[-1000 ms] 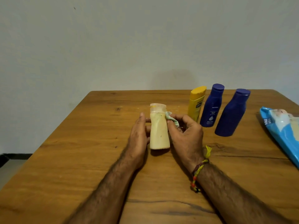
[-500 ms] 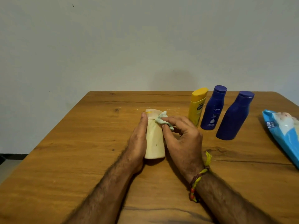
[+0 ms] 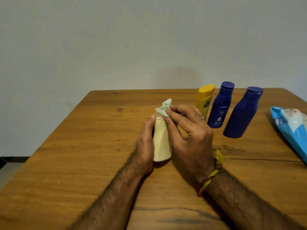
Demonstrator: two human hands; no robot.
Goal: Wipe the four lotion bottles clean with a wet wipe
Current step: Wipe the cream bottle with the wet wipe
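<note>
I see the wooden table [image 3: 83,163] filling the lower view, set against a plain wall [image 3: 116,39]. At the right edge lies a blue wet-wipe pack [image 3: 292,130], flat on the table. Three bottles stand upright in a row near the far edge: a plain dark blue bottle [image 3: 240,117], a Nivea body-milk bottle [image 3: 220,107] beside it, and a yellow bottle [image 3: 204,98] partly behind the right hand. At centre stands the cream bottle [image 3: 162,143], upright on the table. My left hand [image 3: 146,143] grips its left side, fingers curled round the body. My right hand [image 3: 189,131] pinches a crumpled pale green wet wipe [image 3: 164,108] against the bottle's cap. A knotted thread bracelet [image 3: 212,171] circles the right wrist.
</note>
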